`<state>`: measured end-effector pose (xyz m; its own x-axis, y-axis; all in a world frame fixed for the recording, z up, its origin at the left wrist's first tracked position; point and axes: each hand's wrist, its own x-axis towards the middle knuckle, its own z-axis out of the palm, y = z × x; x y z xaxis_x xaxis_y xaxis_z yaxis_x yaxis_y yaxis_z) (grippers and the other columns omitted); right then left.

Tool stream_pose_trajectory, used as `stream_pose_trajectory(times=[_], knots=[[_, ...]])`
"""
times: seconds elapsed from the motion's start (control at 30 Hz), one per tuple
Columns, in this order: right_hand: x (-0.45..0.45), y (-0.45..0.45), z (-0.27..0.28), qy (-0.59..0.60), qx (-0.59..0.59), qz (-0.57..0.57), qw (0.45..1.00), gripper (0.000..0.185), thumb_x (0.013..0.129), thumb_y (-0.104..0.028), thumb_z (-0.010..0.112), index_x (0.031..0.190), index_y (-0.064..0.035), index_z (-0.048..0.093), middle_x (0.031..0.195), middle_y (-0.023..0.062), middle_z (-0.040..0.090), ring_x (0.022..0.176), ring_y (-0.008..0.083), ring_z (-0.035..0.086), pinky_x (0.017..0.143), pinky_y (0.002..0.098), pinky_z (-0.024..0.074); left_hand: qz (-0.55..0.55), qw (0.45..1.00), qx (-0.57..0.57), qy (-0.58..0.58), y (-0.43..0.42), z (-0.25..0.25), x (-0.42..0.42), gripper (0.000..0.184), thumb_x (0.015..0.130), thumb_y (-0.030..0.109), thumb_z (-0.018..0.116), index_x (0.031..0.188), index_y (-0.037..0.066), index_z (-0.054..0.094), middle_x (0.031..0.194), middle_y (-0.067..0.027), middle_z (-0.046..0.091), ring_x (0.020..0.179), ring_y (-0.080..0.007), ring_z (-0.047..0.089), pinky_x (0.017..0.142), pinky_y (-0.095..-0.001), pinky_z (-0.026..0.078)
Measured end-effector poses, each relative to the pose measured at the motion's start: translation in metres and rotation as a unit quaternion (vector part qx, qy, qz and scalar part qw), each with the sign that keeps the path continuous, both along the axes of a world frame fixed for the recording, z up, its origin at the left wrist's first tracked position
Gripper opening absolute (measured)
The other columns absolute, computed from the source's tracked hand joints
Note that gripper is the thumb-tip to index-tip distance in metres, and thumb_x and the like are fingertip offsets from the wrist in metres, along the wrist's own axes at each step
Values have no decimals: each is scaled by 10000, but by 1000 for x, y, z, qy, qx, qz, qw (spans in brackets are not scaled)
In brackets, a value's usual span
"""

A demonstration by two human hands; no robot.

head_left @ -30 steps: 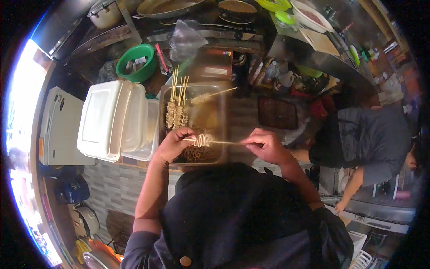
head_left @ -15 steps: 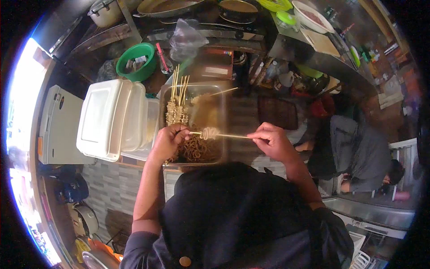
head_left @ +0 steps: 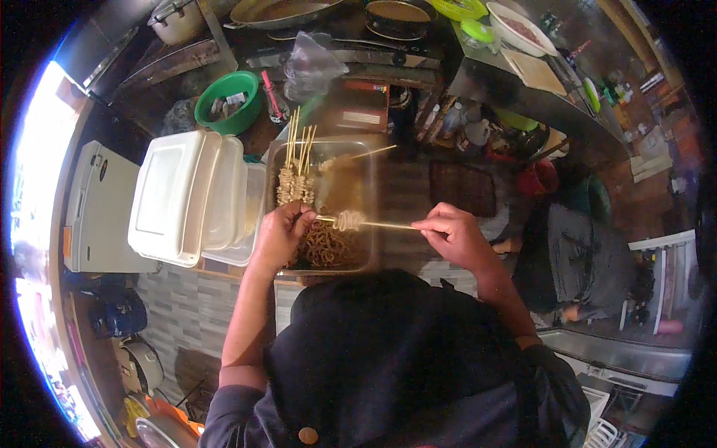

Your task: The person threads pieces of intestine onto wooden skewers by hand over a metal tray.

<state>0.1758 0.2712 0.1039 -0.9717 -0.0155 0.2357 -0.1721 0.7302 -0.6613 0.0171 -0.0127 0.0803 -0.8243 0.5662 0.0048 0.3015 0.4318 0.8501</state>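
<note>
A thin wooden skewer [head_left: 392, 225] is held level across the front of a clear rectangular tub [head_left: 374, 257]. Pale folded strips of food [head_left: 349, 221], perhaps intestine, are bunched towards its left end. My left hand [head_left: 285, 233] is closed in a pinch at that end. At the bare right end, my right hand [head_left: 453, 233] pinches the stick between thumb and fingers. Below the skewer, a heap of brownish loose strips [head_left: 328, 248] lies in the tub. Several loaded skewers [head_left: 294, 187] rest along its left side, sticks pointing away from me. One more stick [head_left: 373, 151] leans over the far right rim.
Stacked white plastic containers [head_left: 168, 198] stand left of the tub. Behind are a green basin [head_left: 252, 112] and a clear plastic bag [head_left: 314, 66]. A crouching person [head_left: 590, 257] in dark clothing is at the right, near a red bucket [head_left: 538, 178].
My hands and the skewer stay almost in place, with only a slight shift. The person at the right has bent and shifted, so their head shows less and a dark green bin shows more.
</note>
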Motion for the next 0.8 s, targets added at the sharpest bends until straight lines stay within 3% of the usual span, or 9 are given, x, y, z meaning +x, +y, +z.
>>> stream_pose_trajectory(times=[0.27,0.37,0.43,0.8], knots=[[1,-1,-1,8,0,-3,1000,178,776,-6,648,934,-65,705,772,71,588,648,161,574,550,264,442,14,999,-4,34,1,4,4,135,855,143,630,871,10,621,698,-142,620,627,-246,594,611,-340,466],[2,-4,1,8,5,-8,1000,173,780,-7,642,934,-60,703,774,74,587,654,167,579,559,268,446,40,999,-24,-24,4,11,8,127,845,140,636,868,15,630,721,-154,625,665,-298,603,621,-360,468],[2,-7,4,7,9,-15,1000,171,783,-7,638,934,-56,701,775,76,586,658,171,582,563,270,448,46,994,-36,93,4,8,9,122,826,143,653,850,25,638,747,-160,630,718,-328,608,635,-384,471],[4,-38,4,45,35,-75,996,182,792,26,615,954,-29,679,800,106,565,652,196,581,565,288,451,117,982,-63,132,11,-4,10,133,787,156,688,815,33,647,779,-162,640,745,-348,608,662,-407,484]])
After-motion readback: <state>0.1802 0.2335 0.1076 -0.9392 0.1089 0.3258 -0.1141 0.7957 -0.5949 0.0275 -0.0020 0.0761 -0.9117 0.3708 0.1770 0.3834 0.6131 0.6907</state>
